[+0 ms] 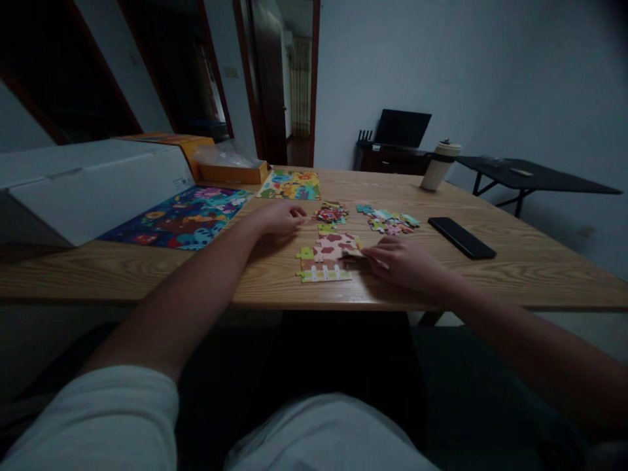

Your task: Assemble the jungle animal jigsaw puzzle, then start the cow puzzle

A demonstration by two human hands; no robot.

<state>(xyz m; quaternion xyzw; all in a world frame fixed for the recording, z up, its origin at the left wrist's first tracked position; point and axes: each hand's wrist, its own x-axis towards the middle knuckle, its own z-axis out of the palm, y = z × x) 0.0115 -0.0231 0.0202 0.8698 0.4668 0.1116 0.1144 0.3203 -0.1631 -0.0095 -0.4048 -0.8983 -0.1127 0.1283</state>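
A partly joined jigsaw puzzle (330, 254) lies near the table's front edge, showing a brown-spotted pink area, green bits and a white fence. My right hand (400, 261) pinches a jigsaw puzzle piece (357, 253) at the right side of the joined part; its picture is blurred. To the upper left of it my left hand (279, 218) rests on the table, fingers loosely bent and apart, holding nothing. Its fingertips are close to a small heap of reddish puzzle pieces (332, 212). Further right is another heap of mixed loose pieces (389, 221).
A black phone (461, 237) and a pale bottle (440, 167) are on the right. At the left, a white box (98, 186) stands by a dark blue picture puzzle (181, 217). Behind lie a colourful picture sheet (290, 184) and an orange box (233, 173) with clear plastic.
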